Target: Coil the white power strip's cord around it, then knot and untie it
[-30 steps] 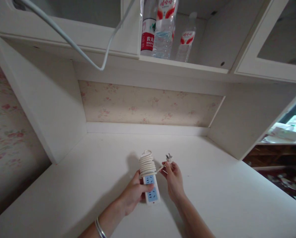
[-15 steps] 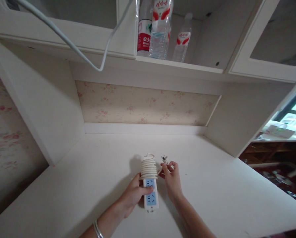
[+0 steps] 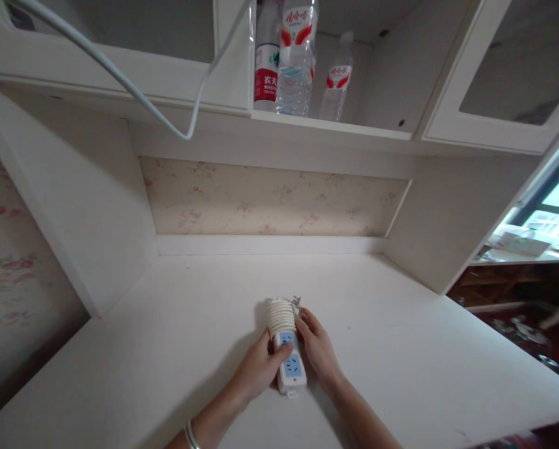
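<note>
A white power strip point(image 3: 292, 368) with blue socket faces is held low over the white desk. Its cream cord point(image 3: 282, 317) is wound in several turns around the far end. My left hand point(image 3: 261, 363) grips the strip from the left, thumb across the sockets. On the right side, my right hand point(image 3: 317, 343) is closed with its fingertips at the plug point(image 3: 297, 302), whose metal prongs point up and away. The plug lies close beside the wound cord. Part of the right fingers is hidden behind the hand and the strip.
The white desk top point(image 3: 190, 324) spreads around the hands. Above it hangs a cabinet with several plastic bottles point(image 3: 297, 62) on its open shelf. A pale cable point(image 3: 167, 121) dangles at the upper left. Side panels point(image 3: 471, 206) bound the desk.
My right hand has brought the plug leftward against the wound cord. The strip has tilted slightly, its near end shifting right. The camera view has moved a little.
</note>
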Demonstrator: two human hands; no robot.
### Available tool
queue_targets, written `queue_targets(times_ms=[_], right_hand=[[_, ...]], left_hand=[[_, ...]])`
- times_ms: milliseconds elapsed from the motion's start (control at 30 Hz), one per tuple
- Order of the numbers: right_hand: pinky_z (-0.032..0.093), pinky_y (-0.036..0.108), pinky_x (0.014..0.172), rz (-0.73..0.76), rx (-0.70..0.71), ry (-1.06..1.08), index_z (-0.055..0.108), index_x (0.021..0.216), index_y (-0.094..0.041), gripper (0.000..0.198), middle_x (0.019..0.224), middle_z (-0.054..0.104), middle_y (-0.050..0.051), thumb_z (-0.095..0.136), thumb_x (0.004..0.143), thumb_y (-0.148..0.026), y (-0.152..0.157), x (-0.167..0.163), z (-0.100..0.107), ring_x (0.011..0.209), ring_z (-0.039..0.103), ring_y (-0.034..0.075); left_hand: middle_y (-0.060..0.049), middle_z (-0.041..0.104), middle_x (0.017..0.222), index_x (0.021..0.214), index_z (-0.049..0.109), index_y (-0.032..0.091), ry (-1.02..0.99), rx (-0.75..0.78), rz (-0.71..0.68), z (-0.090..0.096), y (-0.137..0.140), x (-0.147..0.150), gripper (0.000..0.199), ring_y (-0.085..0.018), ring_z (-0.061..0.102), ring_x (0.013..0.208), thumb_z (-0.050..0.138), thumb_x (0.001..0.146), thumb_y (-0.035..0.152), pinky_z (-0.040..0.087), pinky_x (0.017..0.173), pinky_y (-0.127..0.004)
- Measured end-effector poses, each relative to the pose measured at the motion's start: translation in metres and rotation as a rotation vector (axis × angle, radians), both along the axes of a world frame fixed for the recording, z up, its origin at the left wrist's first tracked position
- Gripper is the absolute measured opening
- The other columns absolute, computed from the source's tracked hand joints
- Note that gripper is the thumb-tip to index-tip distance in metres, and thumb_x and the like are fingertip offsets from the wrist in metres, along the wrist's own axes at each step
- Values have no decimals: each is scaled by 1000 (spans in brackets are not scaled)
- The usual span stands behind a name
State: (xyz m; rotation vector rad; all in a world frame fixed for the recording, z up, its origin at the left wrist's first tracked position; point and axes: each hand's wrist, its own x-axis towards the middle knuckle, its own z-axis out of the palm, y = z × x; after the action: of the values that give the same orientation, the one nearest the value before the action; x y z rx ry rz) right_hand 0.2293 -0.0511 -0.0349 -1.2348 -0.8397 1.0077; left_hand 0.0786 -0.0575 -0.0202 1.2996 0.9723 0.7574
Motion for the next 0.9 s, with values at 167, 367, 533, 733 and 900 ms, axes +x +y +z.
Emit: queue_targets(times_ms=[167, 367, 533, 733, 900], right_hand=[[47, 34, 84, 123, -77, 57, 56, 123, -16, 60, 114, 63, 10, 67, 72, -46, -17, -7, 6, 101, 60, 26], [46, 38, 86, 175, -47, 95, 38, 136, -17, 79, 120, 59, 12, 72, 69, -43, -28, -13, 12, 104, 58, 27], [44, 37, 88, 283, -16, 97, 29, 140, -19, 95, 114, 61, 10, 80, 60, -31, -38, -15, 27, 99, 60, 24], [48, 29, 72, 293, 29, 22, 20, 143, -21, 100, 101, 65, 5, 74, 58, -15, -46, -7, 32, 81, 61, 19], [46, 24, 62, 138, -22, -220, 28, 141, -19, 93, 100, 64, 5, 66, 56, -14, -17, 40, 29, 74, 60, 17]], left_hand=[[-10, 66, 88, 111, 50, 15, 88, 14, -47, 0, 0, 0, 49, -21, 65, 61, 53, 79, 52, 48, 38, -25], [-3, 61, 66, 118, 47, 17, 117, 14, -67, -4, 3, -1, 56, -12, 52, 38, 43, 82, 60, 41, 32, -21], [3, 50, 48, 128, 40, 18, 132, 6, -143, -8, 4, -2, 64, -11, 46, 35, 37, 82, 64, 39, 34, -19], [4, 46, 49, 123, 44, 15, 145, -92, -197, -6, 2, -1, 74, -10, 44, 37, 26, 80, 72, 38, 36, -19], [-6, 56, 86, 115, 52, 15, 157, -29, -203, -3, -1, -2, 62, -9, 48, 50, 32, 83, 64, 38, 37, -18]])
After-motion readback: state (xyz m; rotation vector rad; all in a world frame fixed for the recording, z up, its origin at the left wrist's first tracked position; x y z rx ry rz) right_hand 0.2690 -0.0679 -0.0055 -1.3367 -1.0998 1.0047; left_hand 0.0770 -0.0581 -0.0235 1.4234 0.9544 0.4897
